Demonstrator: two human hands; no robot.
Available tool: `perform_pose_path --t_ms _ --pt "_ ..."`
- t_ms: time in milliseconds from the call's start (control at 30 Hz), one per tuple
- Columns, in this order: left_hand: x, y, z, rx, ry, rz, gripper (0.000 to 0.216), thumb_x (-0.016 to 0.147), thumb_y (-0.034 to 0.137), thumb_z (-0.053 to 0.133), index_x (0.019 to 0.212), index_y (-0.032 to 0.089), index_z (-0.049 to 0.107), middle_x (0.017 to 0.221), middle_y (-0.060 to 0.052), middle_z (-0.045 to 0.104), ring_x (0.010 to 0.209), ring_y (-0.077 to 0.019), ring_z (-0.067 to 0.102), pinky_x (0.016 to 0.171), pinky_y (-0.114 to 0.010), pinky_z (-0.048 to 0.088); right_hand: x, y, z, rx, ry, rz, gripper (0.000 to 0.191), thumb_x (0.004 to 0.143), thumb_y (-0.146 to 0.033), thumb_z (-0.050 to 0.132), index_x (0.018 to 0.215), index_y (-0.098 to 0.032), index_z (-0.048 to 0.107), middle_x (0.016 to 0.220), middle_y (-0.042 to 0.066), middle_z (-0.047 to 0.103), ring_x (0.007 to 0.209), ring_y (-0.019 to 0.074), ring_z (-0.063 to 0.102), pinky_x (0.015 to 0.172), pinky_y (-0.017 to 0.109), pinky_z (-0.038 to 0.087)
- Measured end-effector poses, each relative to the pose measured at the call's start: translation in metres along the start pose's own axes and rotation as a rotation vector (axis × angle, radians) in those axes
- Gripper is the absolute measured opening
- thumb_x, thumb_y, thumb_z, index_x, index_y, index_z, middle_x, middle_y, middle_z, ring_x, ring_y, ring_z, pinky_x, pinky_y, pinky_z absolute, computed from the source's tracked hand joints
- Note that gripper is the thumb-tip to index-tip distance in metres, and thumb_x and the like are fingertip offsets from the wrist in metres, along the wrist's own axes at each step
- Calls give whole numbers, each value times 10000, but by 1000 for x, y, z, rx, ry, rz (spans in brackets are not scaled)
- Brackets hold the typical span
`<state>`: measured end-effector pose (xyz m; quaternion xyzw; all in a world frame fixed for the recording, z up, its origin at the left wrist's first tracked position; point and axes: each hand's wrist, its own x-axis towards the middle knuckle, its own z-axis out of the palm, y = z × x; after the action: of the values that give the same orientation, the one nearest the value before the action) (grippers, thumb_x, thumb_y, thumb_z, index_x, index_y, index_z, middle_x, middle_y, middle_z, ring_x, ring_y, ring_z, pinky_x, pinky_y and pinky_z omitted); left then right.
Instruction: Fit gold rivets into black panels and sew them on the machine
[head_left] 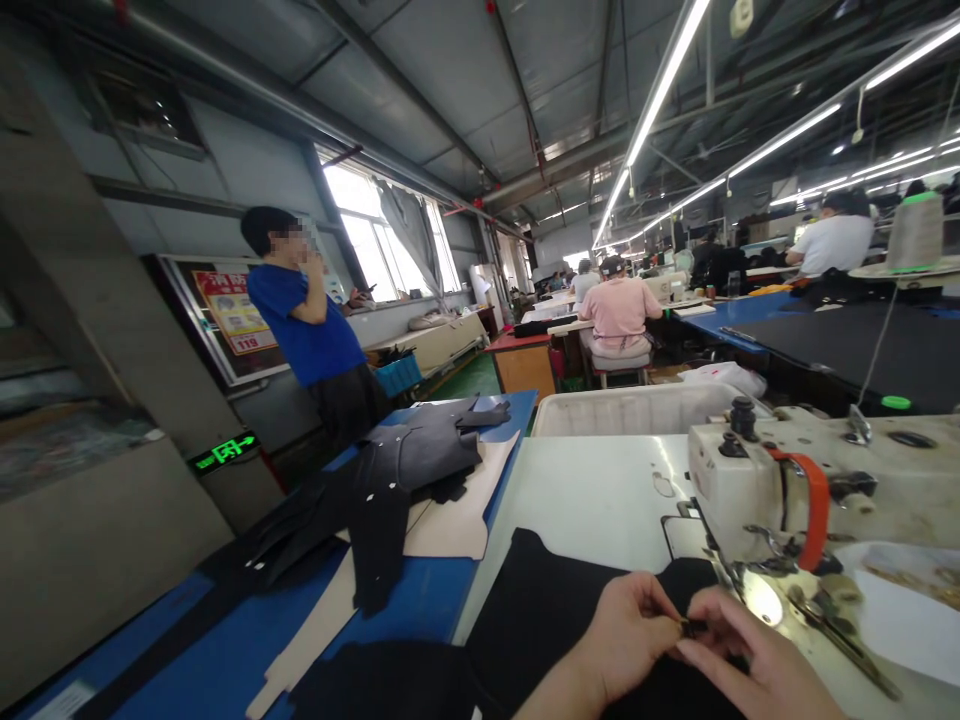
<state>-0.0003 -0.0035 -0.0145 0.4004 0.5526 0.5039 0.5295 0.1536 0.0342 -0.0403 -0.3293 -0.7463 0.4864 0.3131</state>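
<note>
My left hand (626, 632) and my right hand (742, 645) meet fingertip to fingertip over a piece of black fabric (544, 590). Both are closed in a pinch around a small dark item with a yellowish glint, too small to name and partly hidden by the fingers. The fabric lies across the pale sewing table (585, 490) and spreads left toward the blue table. Just beyond my right hand stands a sewing machine (757, 480) with an orange-red strip on its head and a lit lamp near its needle area.
On the blue table (427, 600) at left lie dark garment pieces (382, 500) and beige pattern shapes (457, 510). A white bin (637, 405) stands behind the sewing table. A shallow white container (915, 610) sits at right. One person in blue (307, 320) stands left; others sit farther back.
</note>
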Motion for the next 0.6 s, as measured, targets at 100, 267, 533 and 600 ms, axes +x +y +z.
perform_pose_path --t_ms 100,267,533,600 --pt "1 -2 0 -17 -8 -25 153 490 179 653 585 166 534 488 21 588 471 -123 553 497 -234 396 0 2 -5 -40 -1 -39 237 797 -475 542 772 -259 636 778 36 657 744 206 625 679 251 497" --pt "3 -3 1 -99 -19 -11 180 466 156 679 579 168 539 512 12 617 492 -128 591 520 -233 425 0 1 -10 -109 55 -43 244 787 -476 534 700 -283 657 699 27 656 666 210 610 610 255 483" --pt "3 0 2 -141 -6 -26 204 458 179 704 565 149 534 508 -29 626 469 -132 590 497 -232 416 0 4 -4 -213 82 -4 304 822 -495 444 701 -265 603 696 22 628 670 203 592 617 267 466" --pt "4 1 1 -145 -18 -28 197 463 164 699 590 143 549 522 -27 629 475 -136 597 501 -233 420 1 5 -3 -222 87 -14 304 835 -488 427 714 -259 586 705 22 622 676 199 586 631 271 461"
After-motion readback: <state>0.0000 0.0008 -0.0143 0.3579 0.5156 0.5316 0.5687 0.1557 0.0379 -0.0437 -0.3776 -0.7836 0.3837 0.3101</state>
